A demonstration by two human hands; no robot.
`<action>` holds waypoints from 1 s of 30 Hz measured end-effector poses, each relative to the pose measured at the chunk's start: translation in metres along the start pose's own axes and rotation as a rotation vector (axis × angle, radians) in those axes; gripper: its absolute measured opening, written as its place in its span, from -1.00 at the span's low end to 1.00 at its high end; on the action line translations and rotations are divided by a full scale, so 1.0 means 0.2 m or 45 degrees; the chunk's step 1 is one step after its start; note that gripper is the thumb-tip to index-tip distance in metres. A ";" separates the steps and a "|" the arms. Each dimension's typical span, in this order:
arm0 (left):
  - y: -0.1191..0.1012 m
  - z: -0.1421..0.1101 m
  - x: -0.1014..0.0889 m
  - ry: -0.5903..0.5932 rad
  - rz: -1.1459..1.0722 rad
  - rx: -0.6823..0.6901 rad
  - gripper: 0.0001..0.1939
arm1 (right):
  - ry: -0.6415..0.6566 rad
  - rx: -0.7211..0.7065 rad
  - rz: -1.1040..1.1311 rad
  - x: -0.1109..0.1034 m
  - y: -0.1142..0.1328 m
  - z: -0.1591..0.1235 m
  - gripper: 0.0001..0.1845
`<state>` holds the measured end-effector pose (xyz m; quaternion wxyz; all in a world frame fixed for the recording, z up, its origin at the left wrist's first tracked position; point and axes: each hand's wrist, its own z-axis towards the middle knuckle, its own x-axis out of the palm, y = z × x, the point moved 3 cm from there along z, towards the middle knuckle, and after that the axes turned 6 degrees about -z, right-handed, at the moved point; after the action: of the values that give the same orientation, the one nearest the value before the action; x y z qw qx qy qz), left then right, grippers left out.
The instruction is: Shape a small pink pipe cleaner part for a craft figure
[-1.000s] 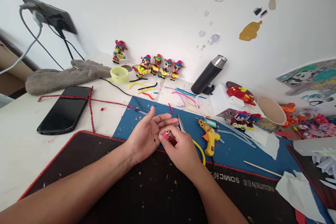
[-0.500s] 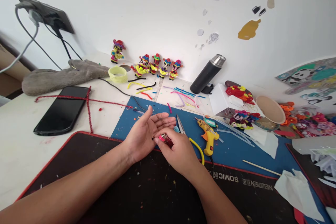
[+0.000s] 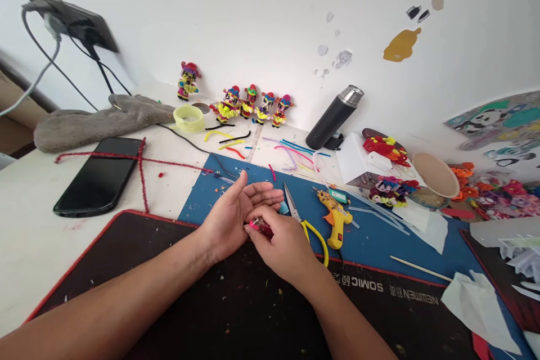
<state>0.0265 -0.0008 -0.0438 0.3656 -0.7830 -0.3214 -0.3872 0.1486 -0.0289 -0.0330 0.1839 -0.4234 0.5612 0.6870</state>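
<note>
My left hand (image 3: 230, 216) is open, palm up, its fingers stretched out and thumb raised. Across it lies my right hand (image 3: 284, 244), closed around a red lighter (image 3: 262, 226) with a metal top and pink button. The lighter's top end is close to my left palm, and most of its body is hidden by the fingers. Just right of my hands, scissors (image 3: 312, 230) with yellow handles lie on the blue mat (image 3: 304, 180). A yellow hot glue gun (image 3: 336, 222) rests farther right.
A phone (image 3: 99, 180) with red pipe cleaners (image 3: 143, 183) across it lies at left. Several pipe-cleaner figures (image 3: 228, 107) stand along the wall. A black thermos (image 3: 333, 121) leans farther right. A wooden stick (image 3: 419, 269) and crumpled white paper (image 3: 476, 304) are at right.
My right hand has shifted slightly left with the lighter, toward the left palm. A small dark speck seen earlier by the left palm is now hidden. More of the scissors shows.
</note>
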 end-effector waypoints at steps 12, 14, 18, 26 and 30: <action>0.00 0.00 0.00 0.050 -0.010 -0.021 -0.44 | -0.068 0.045 0.070 0.00 -0.01 0.00 -0.92; 0.00 0.00 0.00 0.047 0.009 -0.027 -0.43 | -0.105 0.080 0.119 -0.02 -0.01 0.01 -0.93; 0.00 0.00 -0.02 0.034 0.118 0.029 -0.52 | -0.217 0.141 0.208 -0.08 -0.02 0.02 -0.91; 0.00 -0.01 -0.02 0.103 0.418 0.149 -0.70 | -0.337 0.164 0.320 -0.14 -0.05 0.02 -0.92; -0.01 0.00 -0.03 0.116 0.517 0.121 -0.63 | -0.366 0.174 0.316 -0.14 -0.06 0.02 -0.89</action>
<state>0.0223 -0.0012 -0.0487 0.4868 -0.7954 -0.1580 -0.3248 0.1718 -0.0159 -0.0171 0.2043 -0.2351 0.6224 0.7181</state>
